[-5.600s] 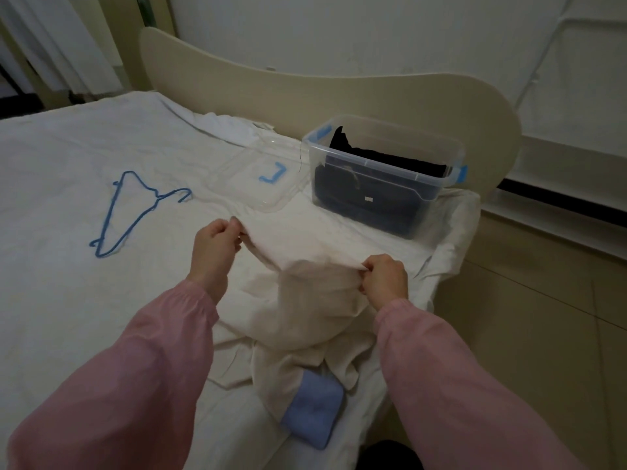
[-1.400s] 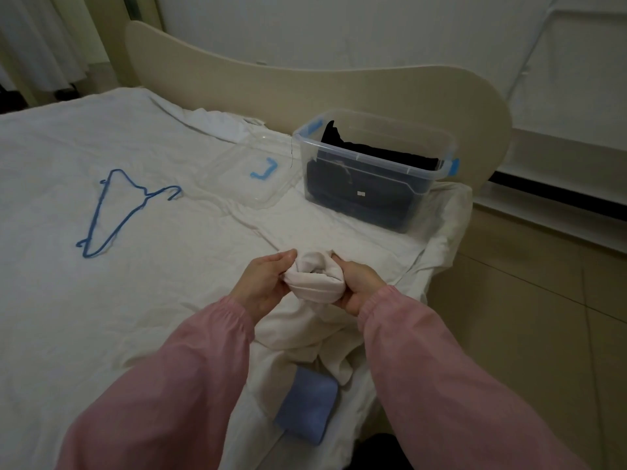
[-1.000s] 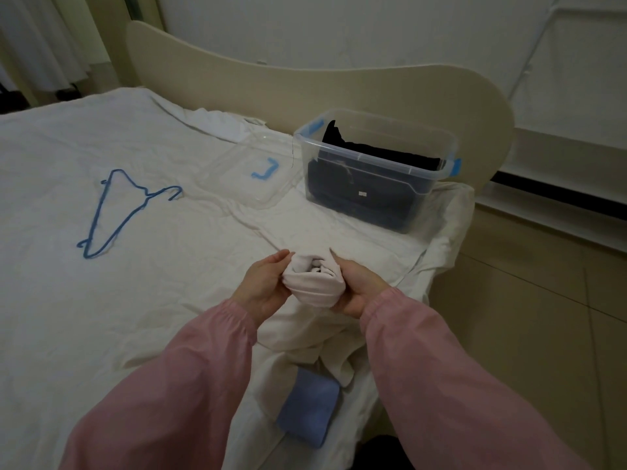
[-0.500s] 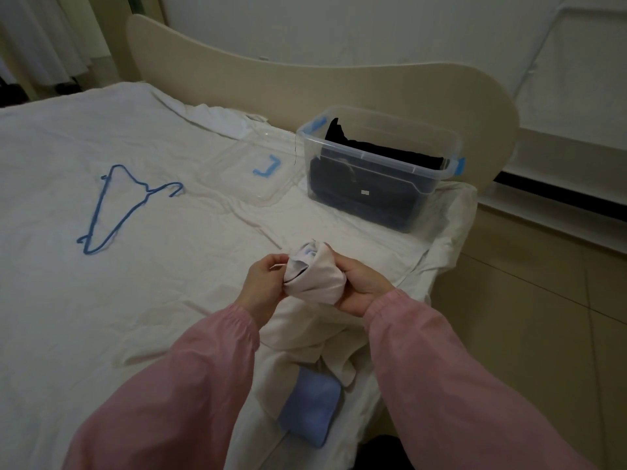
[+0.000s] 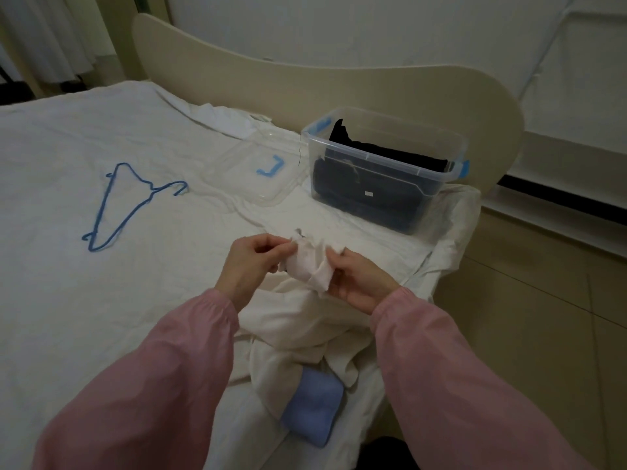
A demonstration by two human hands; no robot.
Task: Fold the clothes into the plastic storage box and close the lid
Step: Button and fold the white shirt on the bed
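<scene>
Pale garment (image 5: 307, 266) bunched, held above bed between both hands. Left hand (image 5: 249, 262) grip: fingertips pinched on upper edge. Right hand (image 5: 359, 279) grip: curled round lower end. Storage box (image 5: 380, 157) located ahead and rightward, lid (image 5: 251, 171) laid off beside it. Right hand judged nearer.

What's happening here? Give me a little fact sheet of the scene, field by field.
Place: bed with a white sheet
Left hand: pinches the cream garment
Right hand: grips the same garment
Garment: bunched between the hands, the rest trailing on the bed
Storage box: open, dark clothes inside
Lid: off, flat on the bed beside the box
Also there: blue hanger, folded blue cloth
</scene>
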